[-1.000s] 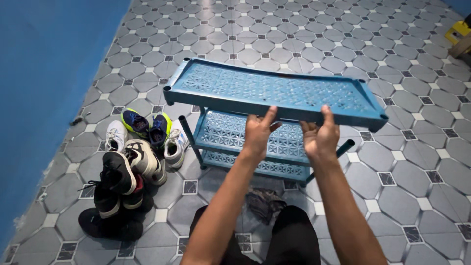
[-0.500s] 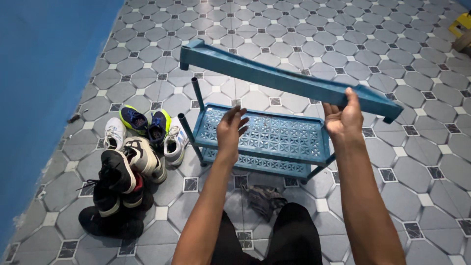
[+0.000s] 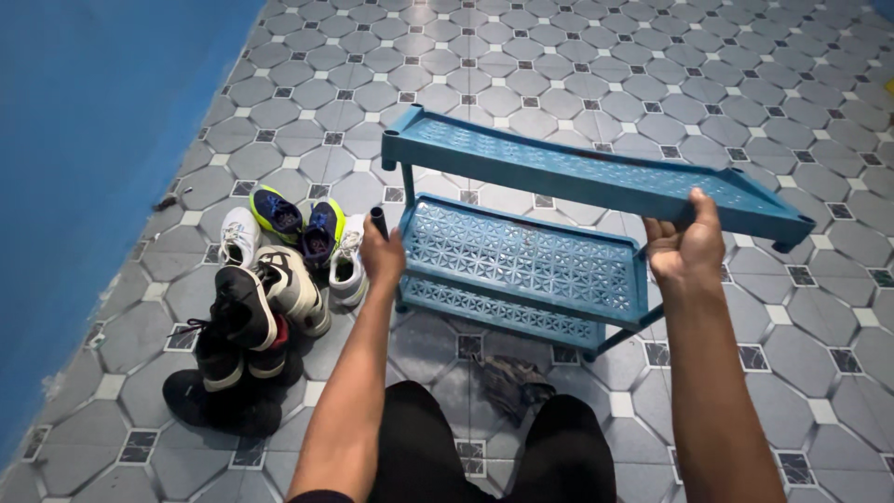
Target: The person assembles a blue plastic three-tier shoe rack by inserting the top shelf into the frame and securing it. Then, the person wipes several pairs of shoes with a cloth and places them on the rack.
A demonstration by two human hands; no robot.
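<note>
Head view: top blue shelf is gripped by the right hand, fingers curled under its near edge, keeping it level; a dark post is pinched by left hand fingers.

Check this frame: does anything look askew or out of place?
Yes. The top shelf is tilted and off its near posts: the right hand holds up its near edge, while the left hand grips a bare post. Shoes lie heaped on the floor beside the rack.
</note>
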